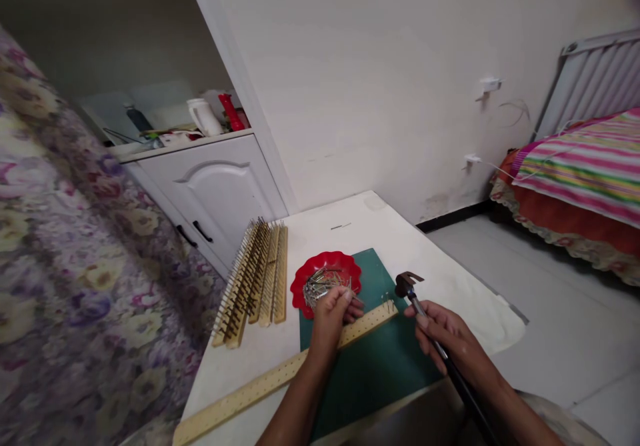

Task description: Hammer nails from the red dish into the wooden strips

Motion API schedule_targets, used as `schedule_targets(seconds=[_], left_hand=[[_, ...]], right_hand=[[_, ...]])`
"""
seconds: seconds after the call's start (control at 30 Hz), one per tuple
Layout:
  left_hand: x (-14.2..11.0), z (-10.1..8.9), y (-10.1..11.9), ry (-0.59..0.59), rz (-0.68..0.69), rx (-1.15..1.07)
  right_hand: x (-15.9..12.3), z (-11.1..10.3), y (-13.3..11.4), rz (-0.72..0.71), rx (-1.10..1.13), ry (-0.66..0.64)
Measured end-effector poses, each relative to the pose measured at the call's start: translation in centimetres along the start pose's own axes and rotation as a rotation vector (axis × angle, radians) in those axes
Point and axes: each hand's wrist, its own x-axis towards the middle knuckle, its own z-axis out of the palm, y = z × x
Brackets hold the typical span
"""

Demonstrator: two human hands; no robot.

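My left hand [336, 307] reaches into a red scalloped dish [326, 263] of loose nails [320, 283], fingers curled over the pile. My right hand [450, 336] grips the black handle of a claw hammer [407, 283], whose head hovers just past the far end of a long wooden strip [280, 379] drilled with a row of holes. That strip lies diagonally across a green cutting mat [373, 366]; a few nails stand in its far end.
Several wooden strips studded with nails [255, 279] lie stacked on the white table [450, 279] left of the dish. A floral cloth [65, 253] is at left, a white cabinet [210, 186] behind, a striped bed [585, 173] at right.
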Motion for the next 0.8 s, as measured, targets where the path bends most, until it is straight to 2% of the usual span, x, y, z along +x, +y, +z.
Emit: schedule_targets(seconds=[0.17,0.33,0.8], left_hand=[[-1.2,2.1,-0.3,0.004,0.136,0.243],[-1.2,3.0,-0.4,0.048,0.232,0.464],[-0.7,3.5,-1.0,0.052,0.301,0.647]], right_hand=[[-0.1,0.0,-0.1,0.002,0.001,0.011],[-0.1,-0.1,-0.1,0.006,-0.001,0.017],[-0.2,0.1,-0.2,0.01,-0.012,0.01]])
